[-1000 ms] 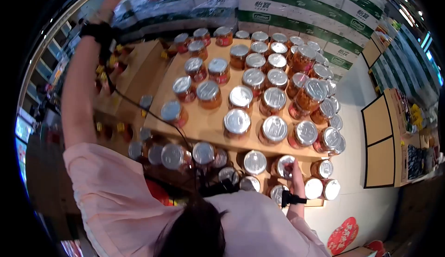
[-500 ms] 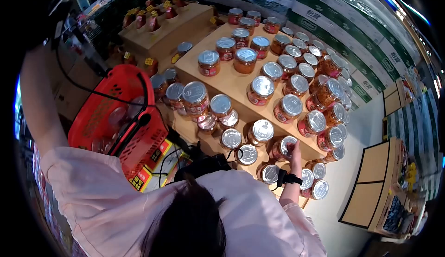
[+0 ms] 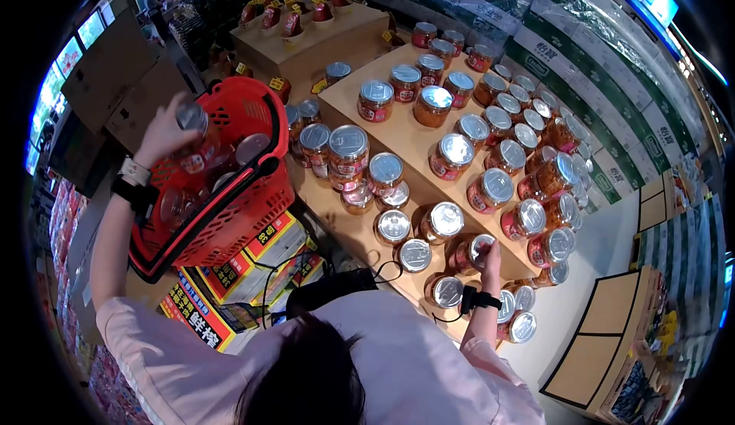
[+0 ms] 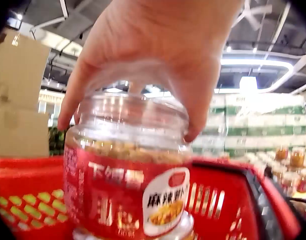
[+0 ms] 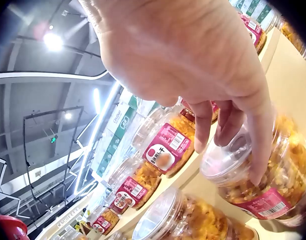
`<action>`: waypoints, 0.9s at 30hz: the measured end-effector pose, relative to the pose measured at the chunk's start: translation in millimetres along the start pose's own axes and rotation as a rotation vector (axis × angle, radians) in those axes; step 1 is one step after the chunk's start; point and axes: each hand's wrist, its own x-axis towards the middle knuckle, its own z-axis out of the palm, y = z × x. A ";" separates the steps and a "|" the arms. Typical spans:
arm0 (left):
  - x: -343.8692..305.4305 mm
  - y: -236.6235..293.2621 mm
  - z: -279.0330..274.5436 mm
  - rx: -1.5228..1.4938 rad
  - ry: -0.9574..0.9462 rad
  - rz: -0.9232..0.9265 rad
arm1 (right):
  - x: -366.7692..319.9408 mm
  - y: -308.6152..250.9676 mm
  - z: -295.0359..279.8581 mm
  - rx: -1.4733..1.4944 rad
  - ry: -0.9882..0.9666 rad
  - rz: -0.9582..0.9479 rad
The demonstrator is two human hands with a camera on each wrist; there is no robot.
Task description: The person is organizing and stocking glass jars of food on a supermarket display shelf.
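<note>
My left hand (image 3: 164, 130) grips a clear plastic jar of pickled vegetables (image 4: 118, 185) from above, fingers and thumb around its lid. The jar has a red label and hangs upright inside the mouth of a red shopping basket (image 3: 230, 230). More jars lie lower in the basket, partly hidden by its handle. On the lower step of the display, my right hand (image 3: 490, 260) holds another lidded jar (image 5: 265, 200). Its thumb presses the side below the lid and the other fingers reach over the lid.
Rows of similar jars (image 3: 452, 157) stand on the wooden stepped display (image 3: 352, 111), some stacked. The basket sits over yellow and red printed boxes (image 3: 203, 318). Wrapped white and green cartons (image 3: 593, 80) wall off the back. A wooden shelf unit (image 3: 589, 341) stands at right.
My left hand has come down from high at the upper left with its jar into the basket. The head view has swung left, bringing the basket in. The right hand stays at its jar.
</note>
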 end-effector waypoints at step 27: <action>-158.1 51.6 87.6 0.152 0.255 0.080 | -80.6 -98.3 55.5 -0.539 -0.204 -0.261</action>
